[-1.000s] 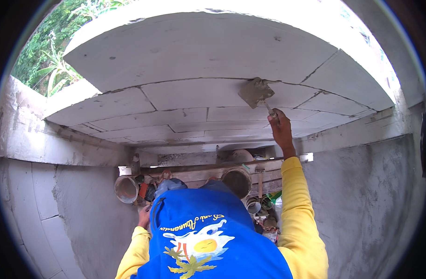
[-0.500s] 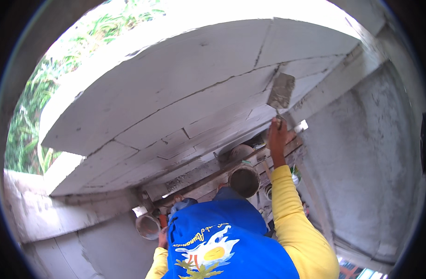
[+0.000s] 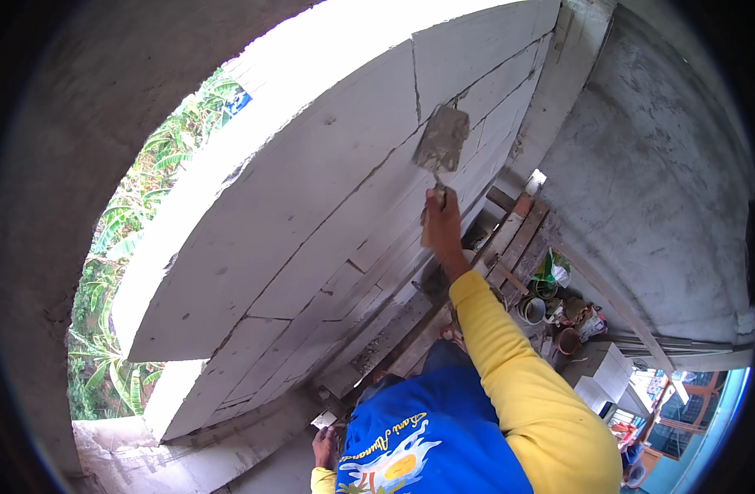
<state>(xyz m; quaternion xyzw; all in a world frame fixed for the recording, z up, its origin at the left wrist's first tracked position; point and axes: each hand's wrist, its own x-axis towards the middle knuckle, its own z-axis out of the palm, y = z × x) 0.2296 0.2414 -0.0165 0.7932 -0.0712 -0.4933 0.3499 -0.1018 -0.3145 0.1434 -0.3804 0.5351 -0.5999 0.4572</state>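
In my right hand (image 3: 443,221) is a trowel (image 3: 444,140), the fingers closed round its handle. Grey mortar smears the trowel's flat rectangular blade, which lies at or just before a pale block wall (image 3: 311,198), near a joint line. I cannot tell whether the blade touches the blocks. Dark joints run lengthwise and crosswise between the large blocks. Low beside my blue shirt, my left hand (image 3: 324,449) shows only in part, close to the foot of the wall; its finger pose is unclear.
Wooden planks (image 3: 525,235) run along the wall's foot. Below to the right are a round container (image 3: 531,309), a brown pot (image 3: 568,341) and stacked pale blocks (image 3: 604,375). A grey plastered wall (image 3: 649,165) stands at the right. Green plants (image 3: 105,354) show through the opening at left.
The view has turned and shifted, so the wall slants more steeply. The trowel stays in my right hand, now by a joint farther up the wall. A bucket near my left hand is out of sight.
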